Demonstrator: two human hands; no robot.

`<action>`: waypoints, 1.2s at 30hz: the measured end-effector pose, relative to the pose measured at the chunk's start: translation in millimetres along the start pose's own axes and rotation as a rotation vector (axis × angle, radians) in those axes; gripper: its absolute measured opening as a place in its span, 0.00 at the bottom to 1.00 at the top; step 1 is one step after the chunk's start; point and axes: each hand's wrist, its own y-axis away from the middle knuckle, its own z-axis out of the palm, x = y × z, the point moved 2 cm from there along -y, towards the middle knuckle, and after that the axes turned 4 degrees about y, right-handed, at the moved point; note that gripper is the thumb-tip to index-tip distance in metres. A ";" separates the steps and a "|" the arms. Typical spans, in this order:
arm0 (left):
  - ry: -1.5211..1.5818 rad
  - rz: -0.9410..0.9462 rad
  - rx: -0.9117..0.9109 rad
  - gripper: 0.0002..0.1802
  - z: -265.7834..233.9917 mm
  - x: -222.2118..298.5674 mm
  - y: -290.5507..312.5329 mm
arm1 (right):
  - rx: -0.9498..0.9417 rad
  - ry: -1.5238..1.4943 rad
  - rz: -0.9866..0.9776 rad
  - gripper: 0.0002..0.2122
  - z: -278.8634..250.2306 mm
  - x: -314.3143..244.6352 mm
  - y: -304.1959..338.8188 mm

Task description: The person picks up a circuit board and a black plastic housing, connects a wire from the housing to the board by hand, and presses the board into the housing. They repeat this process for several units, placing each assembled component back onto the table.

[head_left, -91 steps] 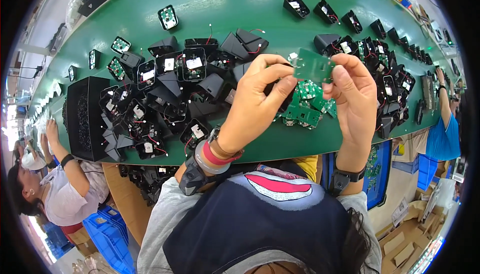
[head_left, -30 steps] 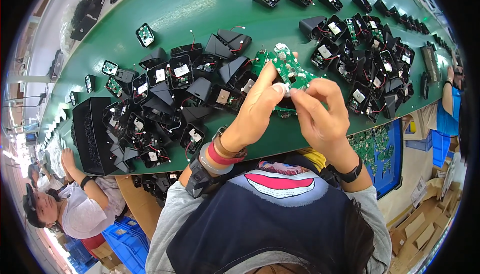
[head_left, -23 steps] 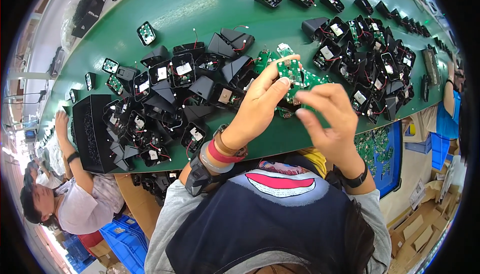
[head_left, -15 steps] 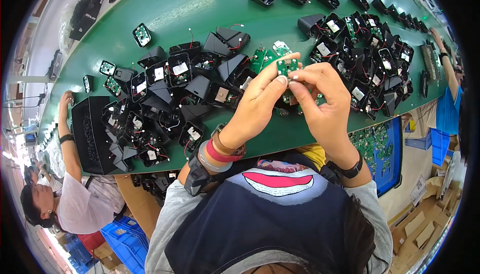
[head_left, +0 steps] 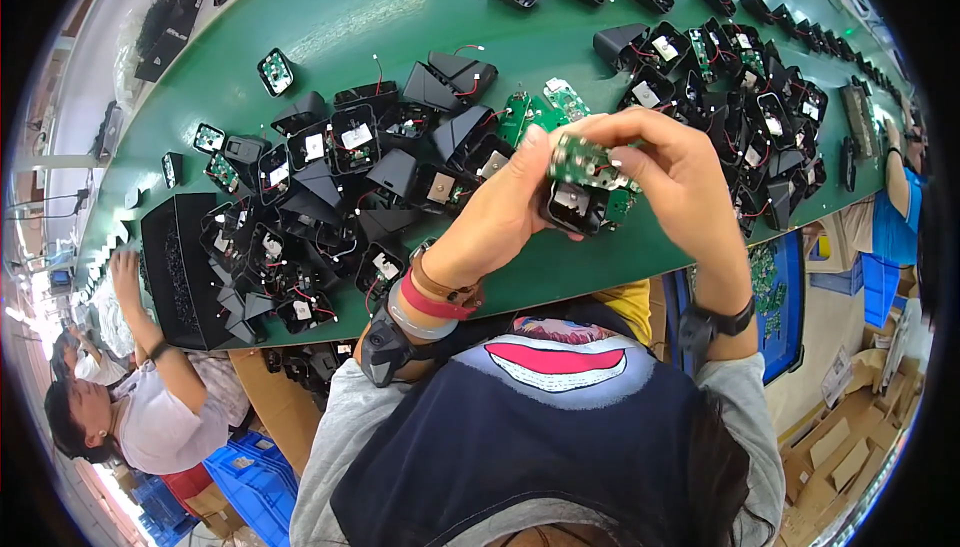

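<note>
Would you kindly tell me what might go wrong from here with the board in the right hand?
The right hand holds the circuit board over the open black housing in the left hand, so it might slip or knock the rim. Loose green boards lie just beyond the hands and could get nudged.

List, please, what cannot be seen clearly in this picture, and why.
Head view, board: details blurred, likely by motion.
Head view, left hand: most fingers hidden behind the case.
Head view, tray: partly covered by the right forearm.
Head view, farthest cases: too small to see inside.
</note>
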 end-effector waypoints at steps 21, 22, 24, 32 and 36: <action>-0.330 0.278 0.124 0.33 5.4 8.1 -0.7 | 0.145 0.016 -0.167 0.05 24.6 11.2 9.1; -0.339 0.322 0.136 0.33 7.8 7.2 -0.5 | 0.113 0.193 -0.288 0.06 21.8 10.6 12.3; -0.393 0.348 0.139 0.33 11.5 2.6 0.2 | 0.094 0.220 -0.295 0.06 23.2 8.2 15.3; -0.636 0.522 0.211 0.36 5.2 1.4 3.3 | 0.230 0.673 -0.466 0.07 24.1 -6.4 16.3; -0.784 0.593 0.262 0.36 7.1 1.8 3.9 | 0.228 0.727 -0.518 0.08 24.2 -9.3 13.0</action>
